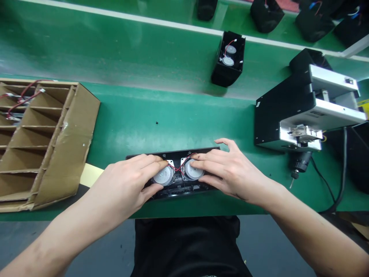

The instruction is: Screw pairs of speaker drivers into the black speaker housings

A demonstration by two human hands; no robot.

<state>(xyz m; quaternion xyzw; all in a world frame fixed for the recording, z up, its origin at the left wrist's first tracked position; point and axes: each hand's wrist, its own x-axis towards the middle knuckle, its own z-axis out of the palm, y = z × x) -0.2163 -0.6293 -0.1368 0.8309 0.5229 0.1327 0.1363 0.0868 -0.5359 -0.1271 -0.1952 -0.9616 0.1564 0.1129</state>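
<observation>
Spkrs (163, 177) sit in blk housing (184, 189), L hand (131, 175) / R hand (226, 165) atop.

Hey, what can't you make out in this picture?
All in the head view:
Black panel: most of its left end is hidden by the left hand.
Right silver disc: partly covered by the right hand.
Cardboard box: cut off by the left edge.
Black speck on the green table: too small to identify.
White sticker on the machine: too small to read.
</observation>
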